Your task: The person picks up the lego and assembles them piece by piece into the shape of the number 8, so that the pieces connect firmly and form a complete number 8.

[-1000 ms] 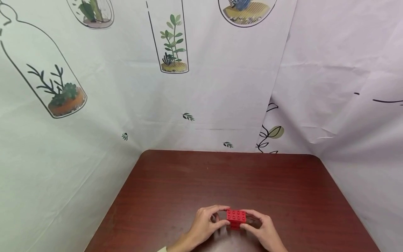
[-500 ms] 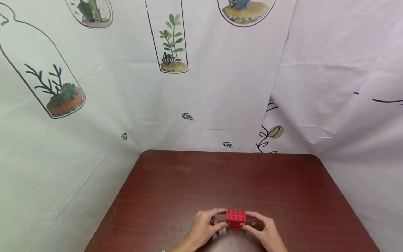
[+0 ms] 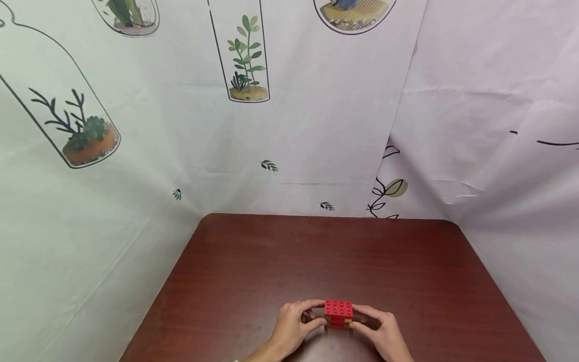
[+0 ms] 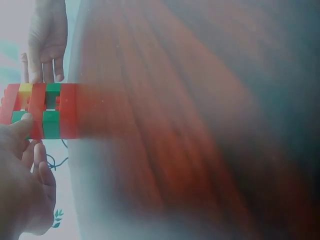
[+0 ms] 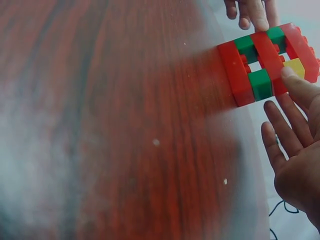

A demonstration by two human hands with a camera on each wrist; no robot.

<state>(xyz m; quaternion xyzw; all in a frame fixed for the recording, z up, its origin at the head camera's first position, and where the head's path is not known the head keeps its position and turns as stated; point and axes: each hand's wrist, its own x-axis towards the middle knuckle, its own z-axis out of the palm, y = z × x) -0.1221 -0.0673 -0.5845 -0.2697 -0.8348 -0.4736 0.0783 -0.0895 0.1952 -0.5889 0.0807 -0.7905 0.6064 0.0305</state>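
Observation:
A small tower of toy building blocks (image 3: 338, 308) stands upright on the table near its front, red and studded on top. In the right wrist view, red blocks (image 5: 269, 56) alternate with paired ones: two green blocks low down, then a green and a yellow block (image 5: 296, 67) above. Gaps show between the pairs. My left hand (image 3: 291, 323) pinches the tower's left side, thumb in front and index finger behind, at the upper pair. From the right, my right hand (image 3: 384, 330) holds it likewise, thumb by the yellow block. The other fingers of both hands extend below, off the blocks.
The dark red-brown table (image 3: 271, 256) reaches back to a white cloth backdrop (image 3: 316, 141) printed with plants in glass jars. Similar cloth hangs along both sides. A thin dark cable (image 5: 286, 206) shows beyond the table edge in the right wrist view.
Both thumbs have shifted outward and slightly down, from the top red block's front to the tower's sides. A yellow patch now shows beside the right thumb. The tower stays nearly in place.

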